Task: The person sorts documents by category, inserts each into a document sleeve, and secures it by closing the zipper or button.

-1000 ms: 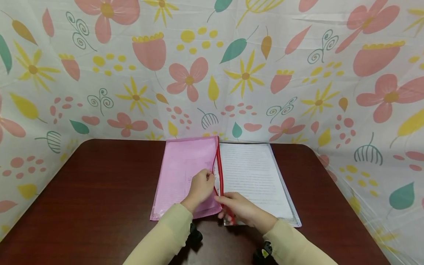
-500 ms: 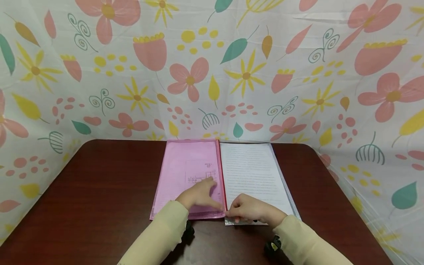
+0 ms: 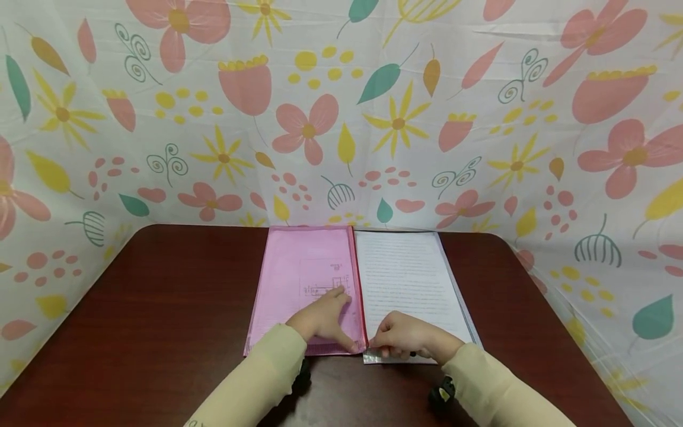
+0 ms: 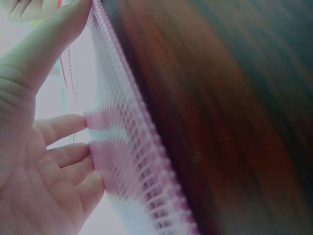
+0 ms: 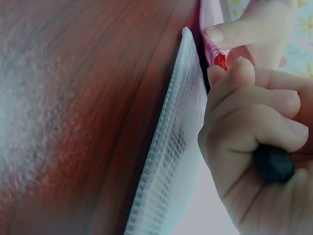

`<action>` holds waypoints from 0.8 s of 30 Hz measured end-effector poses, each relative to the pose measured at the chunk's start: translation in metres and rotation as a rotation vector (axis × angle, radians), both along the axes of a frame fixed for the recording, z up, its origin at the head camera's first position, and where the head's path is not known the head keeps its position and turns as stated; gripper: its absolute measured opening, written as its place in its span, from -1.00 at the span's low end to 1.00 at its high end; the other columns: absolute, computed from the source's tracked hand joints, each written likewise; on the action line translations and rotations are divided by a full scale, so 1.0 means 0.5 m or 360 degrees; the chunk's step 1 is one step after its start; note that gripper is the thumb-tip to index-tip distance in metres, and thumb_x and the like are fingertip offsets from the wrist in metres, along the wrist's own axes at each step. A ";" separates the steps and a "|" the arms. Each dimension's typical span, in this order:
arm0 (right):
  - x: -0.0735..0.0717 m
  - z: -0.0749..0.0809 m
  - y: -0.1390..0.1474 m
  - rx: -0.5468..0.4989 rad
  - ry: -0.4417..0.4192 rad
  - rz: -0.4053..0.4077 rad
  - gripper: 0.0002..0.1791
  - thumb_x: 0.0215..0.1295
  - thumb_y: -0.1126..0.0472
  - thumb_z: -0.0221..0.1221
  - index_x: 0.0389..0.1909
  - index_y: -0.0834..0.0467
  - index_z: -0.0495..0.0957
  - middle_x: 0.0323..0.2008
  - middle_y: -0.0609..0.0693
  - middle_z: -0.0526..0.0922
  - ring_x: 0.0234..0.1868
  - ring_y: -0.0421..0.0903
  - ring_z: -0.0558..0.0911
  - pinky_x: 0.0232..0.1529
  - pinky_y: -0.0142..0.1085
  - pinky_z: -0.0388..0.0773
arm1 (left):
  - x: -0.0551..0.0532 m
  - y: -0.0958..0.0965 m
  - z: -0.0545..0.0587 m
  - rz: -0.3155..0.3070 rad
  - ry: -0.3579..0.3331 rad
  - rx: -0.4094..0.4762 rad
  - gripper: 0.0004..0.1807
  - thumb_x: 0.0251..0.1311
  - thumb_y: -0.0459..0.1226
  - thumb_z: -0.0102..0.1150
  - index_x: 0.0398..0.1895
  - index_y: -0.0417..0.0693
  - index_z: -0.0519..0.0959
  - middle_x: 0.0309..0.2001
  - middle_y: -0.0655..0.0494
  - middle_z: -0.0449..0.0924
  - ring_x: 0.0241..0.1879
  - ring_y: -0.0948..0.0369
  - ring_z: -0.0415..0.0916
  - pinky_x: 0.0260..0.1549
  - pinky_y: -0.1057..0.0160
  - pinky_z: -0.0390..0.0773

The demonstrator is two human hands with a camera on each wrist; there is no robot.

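Note:
A pink mesh zipper document bag (image 3: 299,255), with a printed drawing showing through, lies flat on the table. Its red zipper (image 3: 356,273) runs straight along the right edge. My left hand (image 3: 322,317) rests on the bag with fingers spread and the thumb at its near right corner. At that corner my right hand (image 3: 408,335) pinches the red zipper's end (image 5: 221,61) between thumb and forefinger. A small dark rounded object (image 5: 274,164) shows under the right hand's curled fingers. The right hand overlaps a clear mesh document bag (image 3: 411,279) holding lined-looking printed paper.
Both bags lie side by side on a dark brown table (image 3: 176,308), their far edges near a floral curtain (image 3: 373,118). Bare tabletop shows left and right of them.
A second ago the left hand gripped the pink bag's raised zipper edge, which gaped. That edge now lies flat, the left fingers have spread, and the right hand has shifted slightly right.

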State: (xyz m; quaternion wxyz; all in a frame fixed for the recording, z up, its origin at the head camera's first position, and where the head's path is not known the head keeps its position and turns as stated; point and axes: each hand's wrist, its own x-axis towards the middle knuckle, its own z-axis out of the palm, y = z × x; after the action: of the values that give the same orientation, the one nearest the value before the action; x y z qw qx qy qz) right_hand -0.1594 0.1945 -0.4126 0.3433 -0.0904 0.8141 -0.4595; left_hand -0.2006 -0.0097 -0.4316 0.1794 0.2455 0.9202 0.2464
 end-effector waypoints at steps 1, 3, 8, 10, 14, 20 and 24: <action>-0.001 -0.001 0.000 -0.0014 -0.0004 -0.0006 -0.68 0.19 0.24 0.17 -0.72 0.25 0.47 -0.81 -0.13 0.38 -0.81 -0.34 0.14 -0.80 -0.51 0.06 | 0.000 0.000 0.000 0.0000 0.0004 -0.0004 0.21 -0.51 0.11 0.59 0.34 -0.16 0.26 0.47 -0.15 -0.01 0.46 -0.01 -0.02 0.37 0.06 0.13; -0.002 -0.002 0.000 -0.0041 -0.0011 -0.0014 -0.68 0.20 0.25 0.17 -0.72 0.25 0.46 -0.81 -0.13 0.38 -0.80 -0.34 0.15 -0.79 -0.51 0.06 | 0.000 0.000 0.001 0.0000 0.0011 -0.0010 0.21 -0.51 0.11 0.59 0.34 -0.15 0.27 0.47 -0.14 0.00 0.46 -0.01 -0.02 0.37 0.06 0.14; -0.003 -0.007 0.000 -0.0090 -0.0012 -0.0046 -0.68 0.20 0.26 0.18 -0.72 0.26 0.47 -0.80 -0.12 0.39 -0.79 -0.33 0.16 -0.79 -0.51 0.08 | 0.003 -0.001 0.003 0.0002 0.0029 -0.0036 0.22 -0.52 0.14 0.58 0.34 -0.15 0.26 0.47 -0.13 -0.01 0.45 -0.01 -0.01 0.36 0.06 0.15; -0.003 -0.010 -0.001 -0.0106 -0.0013 -0.0053 -0.68 0.20 0.26 0.18 -0.73 0.27 0.46 -0.80 -0.12 0.37 -0.78 -0.32 0.16 -0.79 -0.50 0.07 | 0.004 0.000 0.002 0.0003 0.0036 -0.0045 0.23 -0.53 0.15 0.58 0.34 -0.15 0.26 0.47 -0.13 -0.01 0.45 -0.02 0.00 0.36 0.05 0.16; -0.004 -0.015 -0.003 -0.0124 -0.0010 -0.0071 -0.67 0.20 0.26 0.18 -0.74 0.27 0.45 -0.81 -0.13 0.36 -0.78 -0.32 0.15 -0.79 -0.50 0.06 | 0.005 0.001 -0.001 0.0012 0.0043 -0.0059 0.25 -0.54 0.16 0.57 0.36 -0.14 0.25 0.48 -0.12 -0.02 0.45 -0.01 -0.01 0.36 0.05 0.15; -0.006 -0.019 -0.007 -0.0094 0.0042 -0.0110 -0.67 0.18 0.28 0.18 -0.75 0.27 0.44 -0.83 -0.14 0.33 -0.79 -0.32 0.16 -0.80 -0.50 0.08 | 0.006 0.001 -0.001 0.0004 0.0076 -0.0079 0.25 -0.53 0.17 0.57 0.35 -0.16 0.25 0.46 -0.15 0.01 0.45 0.00 -0.01 0.37 0.08 0.14; -0.009 -0.014 -0.008 -0.0040 0.0100 -0.0081 -0.67 0.18 0.27 0.18 -0.75 0.29 0.47 -0.83 -0.15 0.35 -0.80 -0.33 0.16 -0.80 -0.49 0.09 | 0.006 0.002 -0.002 -0.0010 0.0110 -0.0088 0.23 -0.53 0.18 0.56 0.34 -0.15 0.27 0.46 -0.15 0.03 0.45 0.00 0.01 0.36 0.10 0.16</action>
State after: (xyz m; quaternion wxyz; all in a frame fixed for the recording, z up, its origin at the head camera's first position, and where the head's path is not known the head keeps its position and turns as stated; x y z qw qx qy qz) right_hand -0.1641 0.1905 -0.4196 0.3047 -0.0883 0.8208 -0.4751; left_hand -0.1974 -0.0087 -0.4328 0.1550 0.2516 0.9316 0.2117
